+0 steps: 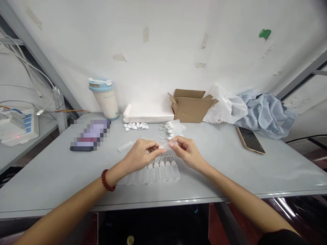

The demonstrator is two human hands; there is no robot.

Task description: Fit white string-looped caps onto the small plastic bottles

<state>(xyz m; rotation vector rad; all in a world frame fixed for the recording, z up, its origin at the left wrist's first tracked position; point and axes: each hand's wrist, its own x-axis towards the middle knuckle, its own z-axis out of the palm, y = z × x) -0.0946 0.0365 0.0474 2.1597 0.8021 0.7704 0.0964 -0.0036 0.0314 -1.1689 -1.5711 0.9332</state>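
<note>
Between my hands is a small translucent plastic bottle, held nearly level above the table. My left hand pinches its left end, and the fingers of my right hand are closed on its right end. Fingers partly cover the bottle, so its cap end is hard to make out. Just below lies a row of similar bottles, with thin white tubes or cords at the tops of several. One more bottle rests left of my left hand. Further bottles lie behind my right hand.
Small white caps lie in front of a white stack. Along the wall stand a tumbler, an open cardboard box, a plastic bag and blue cloth. Phones lie left and right.
</note>
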